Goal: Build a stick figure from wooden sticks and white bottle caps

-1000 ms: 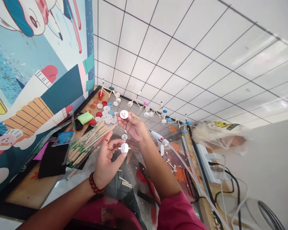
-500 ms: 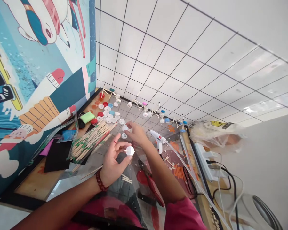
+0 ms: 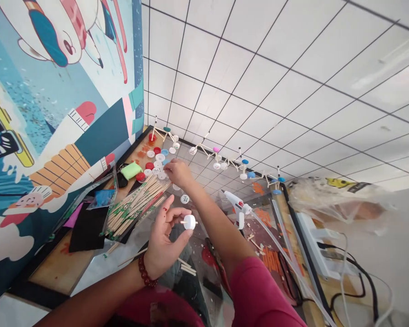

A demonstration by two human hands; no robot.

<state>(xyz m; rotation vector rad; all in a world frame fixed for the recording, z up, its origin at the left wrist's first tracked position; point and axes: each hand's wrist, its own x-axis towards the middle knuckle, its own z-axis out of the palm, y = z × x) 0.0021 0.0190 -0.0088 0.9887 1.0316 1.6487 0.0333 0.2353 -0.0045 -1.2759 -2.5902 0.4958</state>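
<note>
My left hand (image 3: 165,238) pinches a white bottle cap on a short stick (image 3: 190,221) between thumb and fingers, held above the table. My right hand (image 3: 177,172) reaches forward to a pile of white, red and blue bottle caps (image 3: 156,162), fingers bent down onto them; what they grip is hidden. A single white cap (image 3: 184,199) lies on the glass beside my right forearm. A bundle of wooden sticks (image 3: 136,202) in a plastic pack lies to the left of both hands.
Small stick-and-cap models (image 3: 225,159) stand in a row along the tiled wall. A white glue gun (image 3: 236,206) sits right of my arm, with a power strip (image 3: 318,247) and cables beyond. Red-handled pliers (image 3: 213,256), black and pink sheets (image 3: 85,222) and a green pad (image 3: 131,170) lie about.
My right hand let go of the printed white cap it held up and stretched forward to the cap pile. My left hand stayed pinched on the cap with the stick.
</note>
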